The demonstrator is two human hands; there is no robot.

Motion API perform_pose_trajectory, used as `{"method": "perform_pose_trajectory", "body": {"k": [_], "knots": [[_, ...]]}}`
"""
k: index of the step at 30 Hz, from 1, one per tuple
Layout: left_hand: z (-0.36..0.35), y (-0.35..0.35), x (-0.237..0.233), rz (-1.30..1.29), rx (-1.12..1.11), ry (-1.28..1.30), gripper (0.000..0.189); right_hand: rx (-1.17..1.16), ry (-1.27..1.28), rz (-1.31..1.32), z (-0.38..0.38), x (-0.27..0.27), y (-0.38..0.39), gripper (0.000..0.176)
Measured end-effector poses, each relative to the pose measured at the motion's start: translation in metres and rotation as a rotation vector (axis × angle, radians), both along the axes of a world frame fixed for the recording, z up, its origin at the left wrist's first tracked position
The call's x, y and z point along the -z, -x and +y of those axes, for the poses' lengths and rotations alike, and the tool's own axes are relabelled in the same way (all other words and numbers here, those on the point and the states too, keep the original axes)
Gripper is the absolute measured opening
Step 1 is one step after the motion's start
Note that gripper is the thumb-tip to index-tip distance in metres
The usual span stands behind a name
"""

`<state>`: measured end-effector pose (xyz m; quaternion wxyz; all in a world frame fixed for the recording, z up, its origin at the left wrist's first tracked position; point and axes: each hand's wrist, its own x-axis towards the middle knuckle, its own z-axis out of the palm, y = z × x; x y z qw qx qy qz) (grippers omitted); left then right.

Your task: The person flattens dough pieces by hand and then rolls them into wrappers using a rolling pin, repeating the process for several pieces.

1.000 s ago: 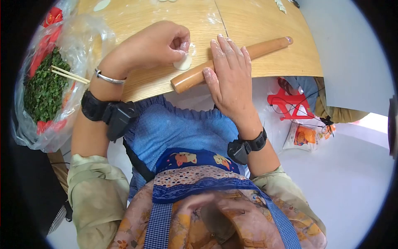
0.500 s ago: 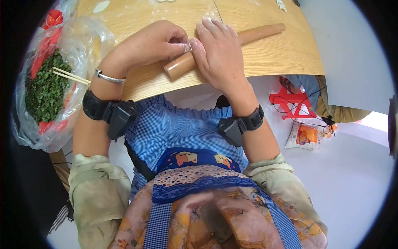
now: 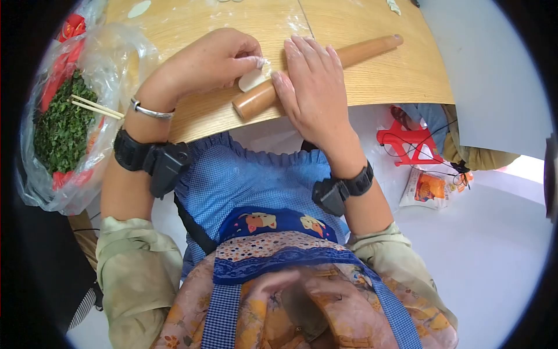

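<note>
My left hand [image 3: 224, 58] has its thumb and fingers pinched at the edge of a small, thin, pale dough wrapper [image 3: 251, 80] on the table. A smooth wooden rolling pin [image 3: 369, 49] lies slantwise, its near end beside the dough's lower edge. Across the pin rests my right hand [image 3: 317, 87], palm down, with fingers stretched out flat and the thumb apart on the near side. White flour dusts the fingers of both hands. The part of the pin under my right palm is hidden.
Pale dough rounds [image 3: 139, 9] lie at the far side of the wooden table [image 3: 395, 81]. On the left, a plastic bag [image 3: 125, 49] holds chopped greens [image 3: 61, 131] with chopsticks [image 3: 96, 106] in it. Below right are a red stool [image 3: 410, 145] and a printed bag [image 3: 427, 189].
The rolling pin and my right hand have shifted slightly toward me and to the right. More of the dough wrapper now shows beside the pin. My left hand stays nearly in place, pinching.
</note>
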<state>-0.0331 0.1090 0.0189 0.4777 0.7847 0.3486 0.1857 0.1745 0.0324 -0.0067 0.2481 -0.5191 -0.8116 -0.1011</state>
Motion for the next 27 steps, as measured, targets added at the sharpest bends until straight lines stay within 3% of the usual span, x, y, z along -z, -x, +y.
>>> {"method": "perform_pose_trajectory", "body": {"k": [7,10,12,16,18,22,27], "knots": [[0.003,0.002,-0.004,0.032,0.026,-0.039,0.031,-0.018,-0.010,0.029,0.035,0.001,0.015,0.050],[0.002,0.002,0.000,-0.001,0.027,-0.041,0.027,0.005,0.008,0.019,0.021,0.000,0.010,0.052],[0.007,0.002,0.014,-0.078,0.106,-0.256,0.018,0.017,0.018,0.006,0.002,-0.002,0.003,0.053],[0.005,0.002,0.012,-0.053,0.030,-0.268,0.014,0.050,0.042,-0.016,-0.030,-0.004,-0.009,0.057],[0.002,0.003,0.001,0.021,-0.010,0.004,0.013,0.057,0.046,-0.026,-0.031,-0.004,-0.010,0.058],[0.004,0.003,0.004,0.022,0.043,-0.114,0.014,0.036,0.012,-0.009,-0.014,-0.003,-0.003,0.054],[0.004,0.003,0.001,-0.011,0.023,0.029,0.022,0.002,0.016,0.025,0.025,-0.003,0.013,0.048]]}}
